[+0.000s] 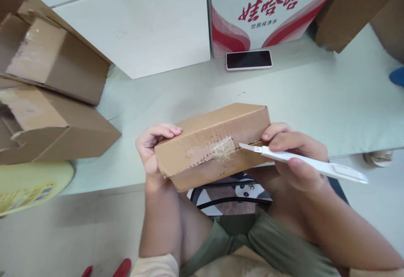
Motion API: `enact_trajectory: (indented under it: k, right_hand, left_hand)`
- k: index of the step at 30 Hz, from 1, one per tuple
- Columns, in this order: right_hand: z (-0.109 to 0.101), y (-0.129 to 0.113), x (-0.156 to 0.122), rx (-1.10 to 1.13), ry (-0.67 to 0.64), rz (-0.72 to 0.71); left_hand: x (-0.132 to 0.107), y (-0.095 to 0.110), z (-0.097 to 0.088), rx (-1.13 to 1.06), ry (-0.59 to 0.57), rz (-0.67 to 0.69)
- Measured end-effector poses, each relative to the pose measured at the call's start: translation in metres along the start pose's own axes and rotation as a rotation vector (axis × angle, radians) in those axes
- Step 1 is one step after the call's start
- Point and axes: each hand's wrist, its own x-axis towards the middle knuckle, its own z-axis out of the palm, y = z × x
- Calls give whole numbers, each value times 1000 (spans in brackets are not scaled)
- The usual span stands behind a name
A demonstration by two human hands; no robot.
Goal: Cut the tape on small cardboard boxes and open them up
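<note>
A small brown cardboard box (214, 142) is held up over the near edge of a pale green table (315, 100), tilted, with torn tape along its seam. My left hand (151, 146) grips the box's left end, fingers curled over its top. My right hand (293, 155) is closed on a white box cutter (303, 162), whose blade tip touches the taped seam at the box's right part. The fingers of my right hand also rest against the box's right end.
Open brown cartons (47, 100) lie at the left. A large white box (135, 20) and a white-and-red printed carton (268, 8) stand at the back, with a phone (249, 59) in front of them. A yellow item (31, 186) sits at lower left. Another brown box (347, 12) is at the upper right.
</note>
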Motion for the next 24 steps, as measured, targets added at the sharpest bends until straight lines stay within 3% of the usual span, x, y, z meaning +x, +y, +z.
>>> enact_trajectory:
  k: [5,8,14,19,24]
  right_hand:
    - [6,18,3,42,468,-80]
    - [6,25,2,-7,580,10]
    - [6,12,-7,-93,357,162]
    - [3,14,-7,-142,259,52]
    - [-9,13,-1,-240,-12,-120]
  left_hand:
    - [0,-5,-5,-14,2,28]
    - [2,-10,-8,-28,-3,52]
    - [7,-10,-6,-94,118,20]
    - [8,-6,-4,-110,196,-31]
    - [10,-4,-7,-109,184,-68]
